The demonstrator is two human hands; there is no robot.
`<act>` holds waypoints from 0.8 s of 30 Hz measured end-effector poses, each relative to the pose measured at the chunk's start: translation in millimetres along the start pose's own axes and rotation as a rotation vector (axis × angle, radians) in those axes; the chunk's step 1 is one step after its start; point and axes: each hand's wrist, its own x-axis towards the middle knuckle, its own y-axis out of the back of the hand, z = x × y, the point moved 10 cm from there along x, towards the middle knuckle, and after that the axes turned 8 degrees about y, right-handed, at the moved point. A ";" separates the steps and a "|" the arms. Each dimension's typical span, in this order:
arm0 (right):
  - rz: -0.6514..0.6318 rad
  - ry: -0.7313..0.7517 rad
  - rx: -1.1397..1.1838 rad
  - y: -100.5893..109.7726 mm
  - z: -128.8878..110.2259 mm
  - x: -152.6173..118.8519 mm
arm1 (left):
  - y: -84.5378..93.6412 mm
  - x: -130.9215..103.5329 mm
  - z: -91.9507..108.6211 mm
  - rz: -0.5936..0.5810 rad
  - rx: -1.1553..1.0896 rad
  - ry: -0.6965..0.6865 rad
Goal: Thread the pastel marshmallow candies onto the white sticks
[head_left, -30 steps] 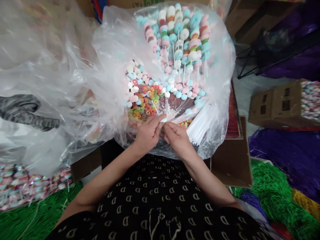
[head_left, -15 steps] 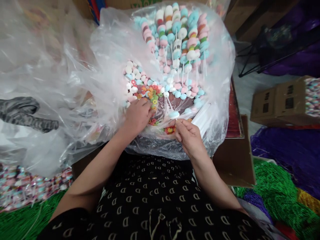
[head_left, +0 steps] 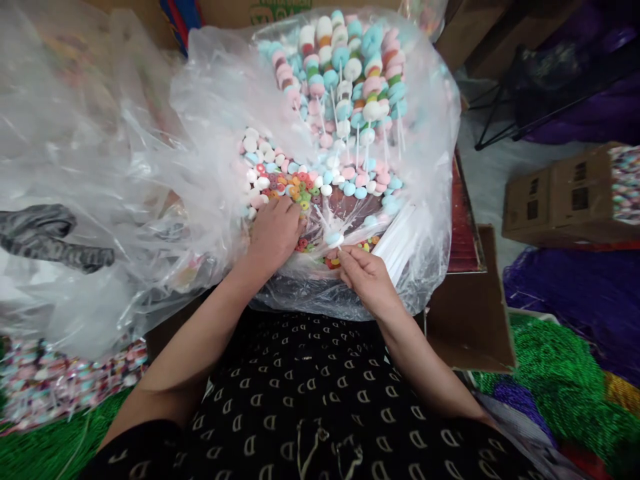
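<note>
My right hand (head_left: 367,275) pinches a thin white stick, and a pale blue and white candy piece (head_left: 333,238) is threaded on it just above the fingertips. My left hand (head_left: 276,233) rests at the edge of a pile of small coloured rings (head_left: 295,185), its fingers bent down; whatever is between the fingertips is hidden. White, pink and blue candy pieces (head_left: 356,193) lie beyond the rings. Further back, several finished-looking candy skewers (head_left: 373,87) lie side by side on clear plastic. A bundle of white sticks (head_left: 400,250) lies right of my right hand.
Clear plastic sheeting (head_left: 115,153) spreads over the left side, with a grey patterned cloth strip (head_left: 45,230) on it. Cardboard boxes (head_left: 563,200) stand at the right. Green strands (head_left: 560,373) and purple strands (head_left: 585,300) lie at the lower right.
My right hand has moved slightly left with the stick and candy piece, closer to my left hand. The view has shifted a little.
</note>
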 end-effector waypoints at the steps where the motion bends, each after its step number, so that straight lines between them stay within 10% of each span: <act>1: 0.005 0.001 -0.001 0.2 0.1 0.0 | 0.2 0.6 -1.5 -0.007 -0.001 0.014; 7: -0.045 -0.001 -0.020 -1.7 -3.8 -5.8 | 15.9 -5.7 -35.1 0.108 -0.582 0.249; 13: -0.116 0.028 -0.063 -12.2 -4.5 -8.9 | -9.5 -14.9 -46.8 0.002 -1.419 0.459; 24: -0.039 0.070 -0.195 -6.5 0.1 -12.3 | 2.6 -27.8 -40.0 0.150 -1.341 0.365</act>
